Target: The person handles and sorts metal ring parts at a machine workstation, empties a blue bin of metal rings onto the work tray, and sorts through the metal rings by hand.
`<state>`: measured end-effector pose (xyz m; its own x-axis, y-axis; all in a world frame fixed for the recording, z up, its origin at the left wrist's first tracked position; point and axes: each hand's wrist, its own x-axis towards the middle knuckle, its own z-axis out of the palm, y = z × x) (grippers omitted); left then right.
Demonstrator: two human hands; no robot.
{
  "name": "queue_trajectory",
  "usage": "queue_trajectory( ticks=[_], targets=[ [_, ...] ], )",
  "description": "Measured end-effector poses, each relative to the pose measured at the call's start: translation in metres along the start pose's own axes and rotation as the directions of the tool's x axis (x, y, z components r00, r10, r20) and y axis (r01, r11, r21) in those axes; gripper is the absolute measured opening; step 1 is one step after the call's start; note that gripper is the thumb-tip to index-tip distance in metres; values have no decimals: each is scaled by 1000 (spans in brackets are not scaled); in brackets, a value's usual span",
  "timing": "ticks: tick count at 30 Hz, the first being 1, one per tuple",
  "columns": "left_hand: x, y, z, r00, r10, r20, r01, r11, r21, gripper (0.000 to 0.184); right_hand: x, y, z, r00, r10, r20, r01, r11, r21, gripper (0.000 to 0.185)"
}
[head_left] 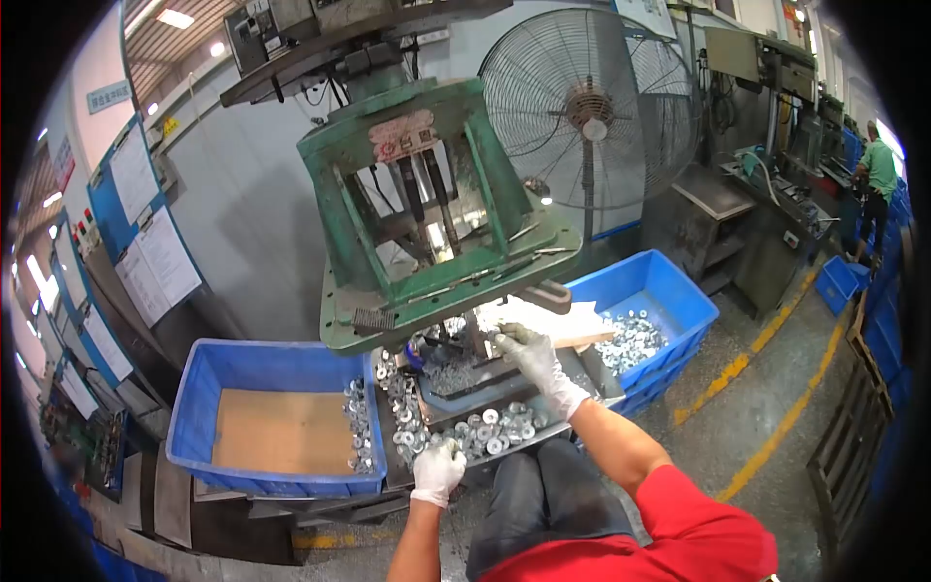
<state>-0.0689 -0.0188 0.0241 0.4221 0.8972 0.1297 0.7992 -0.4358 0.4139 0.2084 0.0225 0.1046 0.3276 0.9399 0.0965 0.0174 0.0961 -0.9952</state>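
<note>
My left hand (439,472), in a white glove, is at the front edge of the metal work tray (388,441), against small round metal parts (497,432). Its fingers are curled in; anything between them is hidden. My right hand (539,367), gloved with darkened fingertips, reaches under the head of the green press (451,276), beside the lit fixture (475,335). Those fingers are bent together, and I cannot make out what they grip. More round parts line the tray's left side. A dark-rimmed recess (456,383) with metal bits lies between the hands.
A blue bin (276,354) with a brown board and some parts stands left. Another blue bin (684,291) holding parts stands right, near a large fan (589,107). The press head overhangs the tray. A person in green (881,170) stands far right.
</note>
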Motion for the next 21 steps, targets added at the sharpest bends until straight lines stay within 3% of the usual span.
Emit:
queue_trajectory(
  ticks=[2,3,6,9,10,13,14,15,17,19,20,21],
  targets=[
    [-5,-1,-1,999,-5,-47,0,994,-109,13,10,6,3,983,-180,-31,176,980,-97,37],
    [-6,-8,3,998,-33,-60,16,967,-254,11,15,11,6,964,-264,-39,256,956,-146,38],
    [-8,-18,2,994,-68,-89,0,795,-607,14,24,13,7,984,-176,39,180,971,-155,42],
    [-6,-28,8,984,-179,12,99,485,-869,16,21,-11,8,993,-100,69,112,970,-215,40],
    [-4,-24,1,964,-232,128,215,403,-889,15,20,-24,7,994,-80,74,95,968,-234,38],
    [-1,-28,0,950,-263,170,258,350,-901,14,63,0,10,982,-172,77,189,920,-342,40],
    [0,-31,3,962,-244,123,210,371,-904,15,78,6,15,994,-106,30,109,916,-387,41],
    [1,-31,8,960,-274,51,157,381,-911,15,77,7,14,990,-138,39,143,927,-347,35],
    [-2,-25,0,960,-277,40,145,370,-917,16,66,9,8,983,-172,71,185,854,-486,39],
    [-1,-27,2,937,-338,83,211,361,-908,16,25,-14,17,987,-131,-94,102,958,-270,39],
    [-1,-26,-1,933,-339,118,232,316,-920,14,9,1,23,959,-260,-110,201,904,-376,32],
    [-1,-19,-6,939,-329,100,201,291,-935,12,-17,-8,27,939,-333,89,342,878,-334,24]
  ],
)
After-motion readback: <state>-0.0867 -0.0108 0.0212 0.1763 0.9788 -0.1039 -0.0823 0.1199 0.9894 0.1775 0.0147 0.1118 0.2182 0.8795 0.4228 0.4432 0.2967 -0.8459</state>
